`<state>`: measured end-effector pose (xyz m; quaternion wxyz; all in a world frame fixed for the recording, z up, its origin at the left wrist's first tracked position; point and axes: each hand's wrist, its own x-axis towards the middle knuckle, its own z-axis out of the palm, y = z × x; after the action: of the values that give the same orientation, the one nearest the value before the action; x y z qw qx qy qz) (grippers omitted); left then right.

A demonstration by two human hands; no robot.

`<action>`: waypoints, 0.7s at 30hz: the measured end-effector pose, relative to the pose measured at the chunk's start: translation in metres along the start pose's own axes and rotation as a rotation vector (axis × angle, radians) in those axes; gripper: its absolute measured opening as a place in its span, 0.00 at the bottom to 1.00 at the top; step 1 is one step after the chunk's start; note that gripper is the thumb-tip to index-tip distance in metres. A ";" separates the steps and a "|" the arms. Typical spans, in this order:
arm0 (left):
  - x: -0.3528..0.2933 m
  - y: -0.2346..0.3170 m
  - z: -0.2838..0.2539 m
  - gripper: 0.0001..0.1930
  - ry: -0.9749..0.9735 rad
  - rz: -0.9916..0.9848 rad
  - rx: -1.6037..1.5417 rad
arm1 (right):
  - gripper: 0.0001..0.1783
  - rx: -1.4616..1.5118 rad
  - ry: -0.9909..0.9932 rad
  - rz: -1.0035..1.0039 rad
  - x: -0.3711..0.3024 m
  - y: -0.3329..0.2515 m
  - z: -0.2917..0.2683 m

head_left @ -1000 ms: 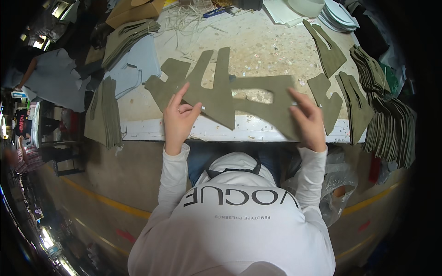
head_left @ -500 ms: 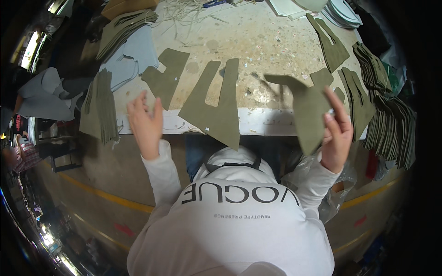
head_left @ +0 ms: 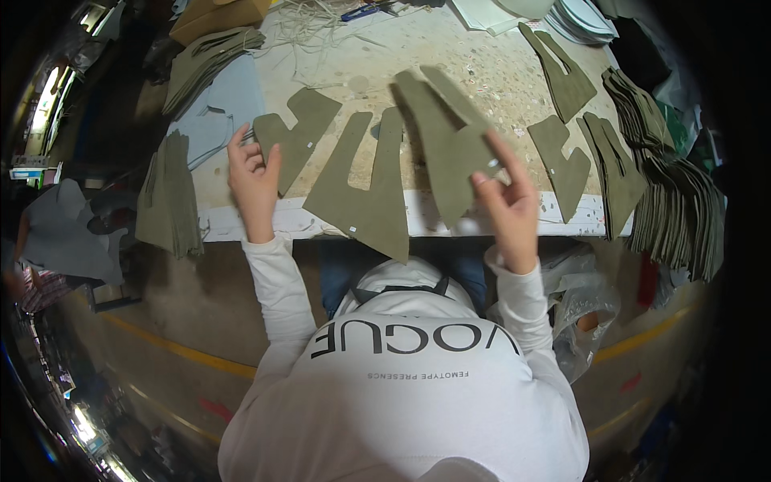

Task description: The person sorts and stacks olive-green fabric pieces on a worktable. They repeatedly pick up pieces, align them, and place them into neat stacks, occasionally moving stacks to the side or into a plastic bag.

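Taking the forked green piece which lies flat near the person as the middle of the clock, the right hand is at 3 o'clock and grasps another forked piece between its thumb and its fingers. This held piece is at 2 o'clock, with its two arms pointing toward 11 o'clock, and its picture is a little blurred; I cannot tell if its lower tip touches the table. The left hand is at 9 o'clock, with the fingers loosely bent and the thumb up, and it appears to grasp nothing. It is just beside a notched green piece at 11 o'clock, but I cannot tell if they touch. The lowest corner of the flat forked piece passes over the near edge of the table, and it carries a small white label. Toward 3 o'clock lie a second notched piece, then a small bundle of green pieces, then a thick pile of dark green pieces. At 9 o'clock, beyond the left hand, a green stack hangs over the edge, and at 10 o'clock there are pale blue sheets. Thin strips lie loosely near 12 o'clock.
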<state>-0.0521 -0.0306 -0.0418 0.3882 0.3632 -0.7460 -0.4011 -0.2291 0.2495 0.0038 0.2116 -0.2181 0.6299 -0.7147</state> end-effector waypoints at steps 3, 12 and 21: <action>0.000 -0.008 0.000 0.25 -0.058 0.051 -0.118 | 0.29 -0.140 0.001 0.036 -0.011 0.031 -0.001; -0.010 0.016 -0.042 0.20 0.070 -0.089 -0.320 | 0.30 -0.161 0.077 0.032 -0.051 0.037 -0.003; -0.010 0.095 -0.028 0.26 -0.199 -0.043 -0.436 | 0.18 -0.719 0.324 -0.106 -0.024 0.019 -0.074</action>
<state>-0.0449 0.0085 0.0494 0.3734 0.2455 -0.6684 -0.5946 -0.2519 0.3206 -0.0243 -0.0176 -0.1952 0.8531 -0.4835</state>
